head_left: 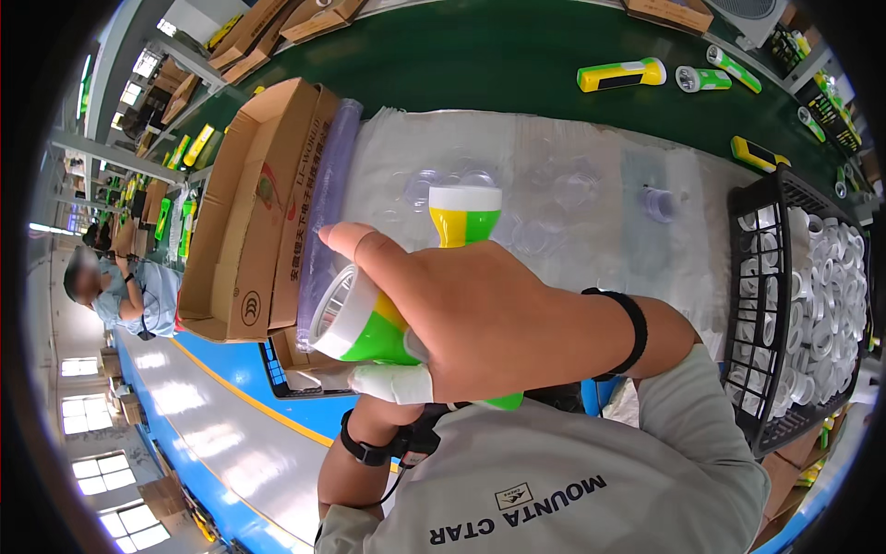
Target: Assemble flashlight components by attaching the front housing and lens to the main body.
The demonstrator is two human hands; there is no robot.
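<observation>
My right hand (480, 314) reaches in from the right, closed round a yellow and green flashlight (378, 337). The flashlight's white-rimmed head tilts to the left, and one finger stretches above the rim. A white-wrapped fingertip (392, 383) lies along its lower side; whose hand it belongs to is unclear. Behind my right hand, my left hand is mostly hidden; only its banded wrist (374, 434) shows, so its fingers cannot be read. Beyond the knuckles rises a second flashlight (465, 217), white head up. Its lower part is covered, and whether it is held cannot be told.
Clear round discs (544, 217) lie on a whitish sheet (397, 152). To the left stand an open cardboard box (235, 231) and a purplish plastic roll (328, 203). A black crate (775, 305) holds white rings (821, 314). More flashlights (623, 74) lie on the green surface. Another person (138, 291) is at far left.
</observation>
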